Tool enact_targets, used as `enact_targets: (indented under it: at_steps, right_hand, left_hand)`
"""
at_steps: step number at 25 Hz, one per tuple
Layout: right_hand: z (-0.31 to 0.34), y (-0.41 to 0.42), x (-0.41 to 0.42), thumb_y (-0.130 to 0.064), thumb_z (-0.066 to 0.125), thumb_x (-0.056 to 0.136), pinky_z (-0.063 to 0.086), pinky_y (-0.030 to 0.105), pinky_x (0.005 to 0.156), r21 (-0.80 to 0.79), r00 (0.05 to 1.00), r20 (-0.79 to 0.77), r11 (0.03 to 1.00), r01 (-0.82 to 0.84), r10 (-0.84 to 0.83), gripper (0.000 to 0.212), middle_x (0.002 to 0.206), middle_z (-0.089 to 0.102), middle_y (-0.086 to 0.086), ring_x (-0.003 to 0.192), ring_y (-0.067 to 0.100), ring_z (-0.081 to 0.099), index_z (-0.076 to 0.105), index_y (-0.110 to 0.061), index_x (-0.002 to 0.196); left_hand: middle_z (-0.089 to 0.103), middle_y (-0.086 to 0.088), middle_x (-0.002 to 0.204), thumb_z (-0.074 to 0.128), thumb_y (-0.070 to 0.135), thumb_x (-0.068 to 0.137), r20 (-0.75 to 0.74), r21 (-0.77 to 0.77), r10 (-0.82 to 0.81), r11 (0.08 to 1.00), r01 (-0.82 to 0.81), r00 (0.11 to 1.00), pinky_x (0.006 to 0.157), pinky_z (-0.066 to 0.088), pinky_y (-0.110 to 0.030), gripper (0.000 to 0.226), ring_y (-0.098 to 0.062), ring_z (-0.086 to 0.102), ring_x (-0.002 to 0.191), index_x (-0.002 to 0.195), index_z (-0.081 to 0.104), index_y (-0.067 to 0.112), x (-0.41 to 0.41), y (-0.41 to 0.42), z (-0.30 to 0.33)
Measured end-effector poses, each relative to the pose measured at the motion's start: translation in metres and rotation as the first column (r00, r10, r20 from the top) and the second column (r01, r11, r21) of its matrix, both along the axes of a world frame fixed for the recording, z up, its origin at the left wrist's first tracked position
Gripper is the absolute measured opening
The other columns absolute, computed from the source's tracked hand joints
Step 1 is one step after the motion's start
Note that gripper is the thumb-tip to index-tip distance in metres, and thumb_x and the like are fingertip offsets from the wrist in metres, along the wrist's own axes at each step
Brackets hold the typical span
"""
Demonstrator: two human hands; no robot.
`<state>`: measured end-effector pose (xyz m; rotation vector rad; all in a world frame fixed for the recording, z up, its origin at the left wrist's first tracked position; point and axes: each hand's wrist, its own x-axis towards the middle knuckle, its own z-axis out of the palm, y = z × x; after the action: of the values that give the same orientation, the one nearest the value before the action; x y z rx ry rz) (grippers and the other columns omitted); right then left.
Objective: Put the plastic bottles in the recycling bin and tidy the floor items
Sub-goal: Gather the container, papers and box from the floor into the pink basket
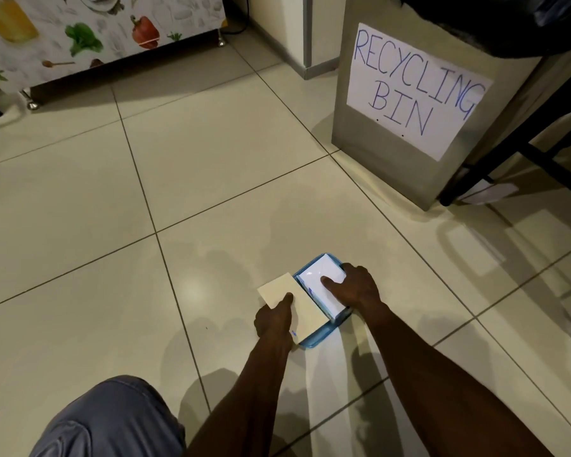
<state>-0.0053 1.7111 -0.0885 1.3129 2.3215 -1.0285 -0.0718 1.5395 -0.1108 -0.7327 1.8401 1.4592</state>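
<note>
left hand [274, 319] pinches a cream card [294, 305] at the tray's left edge | right hand [355, 286] presses flat, fingers spread, on white paper [320, 278] in the blue tray [320, 336] on the floor | recycling bin [406, 94] stands well apart, upper right

Floor [211, 166]: pale beige tiles w/ dark grout lines, glossy. Near centre a blue tray [320, 338] lies flat on it, holding white paper & a cream card. Far right, steel bin [409, 179] stands on the tiles, paper sign reading "RECYCLING BIN" on its front. Just right of bin, black frame legs [475, 179] rest on floor, w/ a white sheet [495, 192] beside them. Far left, cabinet w/ veg print [96, 34] sits on small metal feet. Near left, a knee in grey fabric [112, 420] is over the tiles.
</note>
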Motion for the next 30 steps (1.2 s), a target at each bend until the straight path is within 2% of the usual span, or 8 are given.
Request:
enact_targets:
  at_steps: [3, 8, 11, 16, 19, 22, 25, 30]
  right_hand:
    - [0.001, -0.001, 0.006, -0.074, 0.059, 0.083, 0.044, 0.048, 0.107, 0.041, 0.995, 0.093, 0.999, 0.02, -0.024, 0.072, 0.131, 0.061, 0.01, 0.124, 0.032, 0.057, 0.06, -0.021, 0.131]
    - [0.001, 0.002, 0.018, -0.075, 0.063, 0.079, 0.05, 0.048, 0.103, 0.051, 0.996, 0.047, 0.996, 0.075, -0.077, 0.069, 0.125, 0.066, 0.009, 0.117, 0.031, 0.062, 0.065, -0.019, 0.12]
    - [-0.001, -0.004, 0.024, -0.076, 0.062, 0.08, 0.052, 0.048, 0.1, 0.071, 0.991, 0.013, 0.988, 0.135, -0.137, 0.073, 0.123, 0.066, 0.009, 0.115, 0.031, 0.063, 0.063, -0.017, 0.123]
    - [-0.005, -0.012, 0.027, -0.078, 0.058, 0.08, 0.054, 0.048, 0.099, 0.069, 0.985, -0.019, 0.983, 0.172, -0.171, 0.077, 0.124, 0.065, 0.011, 0.116, 0.032, 0.063, 0.062, -0.016, 0.125]
    - [-0.004, -0.011, 0.028, -0.084, 0.053, 0.078, 0.054, 0.047, 0.098, 0.048, 0.98, -0.039, 0.979, 0.196, -0.194, 0.082, 0.124, 0.066, 0.01, 0.114, 0.031, 0.064, 0.063, -0.017, 0.125]
    - [0.003, -0.012, 0.027, -0.095, 0.048, 0.068, 0.05, 0.048, 0.103, -0.018, 0.965, -0.068, 0.968, 0.251, -0.252, 0.1, 0.133, 0.057, 0.009, 0.121, 0.03, 0.059, 0.053, -0.024, 0.139]
    - [0.01, -0.015, 0.023, -0.103, 0.046, 0.052, 0.046, 0.052, 0.107, -0.05, 0.969, -0.1, 0.974, 0.221, -0.225, 0.117, 0.139, 0.049, 0.007, 0.128, 0.031, 0.052, 0.043, -0.033, 0.146]
    - [0.014, -0.016, 0.021, -0.094, 0.067, 0.047, 0.044, 0.053, 0.111, -0.11, 0.985, -0.107, 0.986, 0.123, -0.135, 0.125, 0.146, 0.049, 0.005, 0.135, 0.03, 0.05, 0.032, -0.039, 0.153]
  left_hand:
    - [0.069, -0.016, 0.114, 0.075, 0.039, 0.082, -0.089, -0.207, -0.143, 0.971, 0.122, 0.986, 0.094, 0.054, -0.052, 0.046, -0.038, 0.063, 0.109, 0.115, 0.071, 0.008, 0.002, 0.007, 0.005]
    - [0.072, -0.017, 0.113, 0.073, 0.03, 0.084, -0.222, -0.345, -0.277, 0.919, 0.19, 0.935, 0.092, 0.05, -0.033, 0.038, -0.036, 0.064, 0.11, 0.112, 0.072, 0.005, 0.01, 0.015, 0.017]
    - [0.061, -0.015, 0.12, 0.069, 0.039, 0.084, -0.204, -0.461, -0.373, 0.852, 0.247, 0.905, 0.093, 0.05, -0.037, 0.042, -0.035, 0.061, 0.111, 0.115, 0.068, 0.01, 0.018, 0.018, 0.026]
    - [0.071, -0.003, 0.103, 0.069, 0.051, 0.085, -0.317, -0.327, -0.394, 0.899, 0.29, 0.863, 0.076, 0.046, -0.025, 0.046, -0.021, 0.067, 0.095, 0.111, 0.069, 0.012, 0.033, 0.042, 0.036]
    - [0.071, 0.005, 0.088, 0.054, 0.061, 0.091, -0.33, -0.251, -0.354, 0.927, 0.28, 0.875, 0.074, 0.051, -0.028, 0.042, -0.015, 0.067, 0.084, 0.09, 0.069, 0.021, 0.041, 0.05, 0.037]
    - [0.068, 0.005, 0.078, 0.039, 0.044, 0.104, -0.369, -0.187, -0.275, 0.958, 0.218, 0.888, 0.074, 0.056, -0.032, 0.04, -0.019, 0.069, 0.083, 0.074, 0.059, 0.026, 0.044, 0.049, 0.035]
    - [0.066, 0.001, 0.079, 0.046, 0.034, 0.103, -0.377, -0.273, -0.349, 0.927, 0.256, 0.858, 0.063, 0.047, -0.022, 0.032, -0.024, 0.07, 0.086, 0.081, 0.063, 0.017, 0.039, 0.046, 0.027]
    - [0.074, -0.008, 0.104, 0.065, 0.037, 0.093, -0.326, -0.362, -0.451, 0.871, 0.331, 0.831, 0.078, 0.047, -0.026, 0.03, -0.022, 0.067, 0.095, 0.102, 0.074, 0.01, 0.035, 0.041, 0.012]
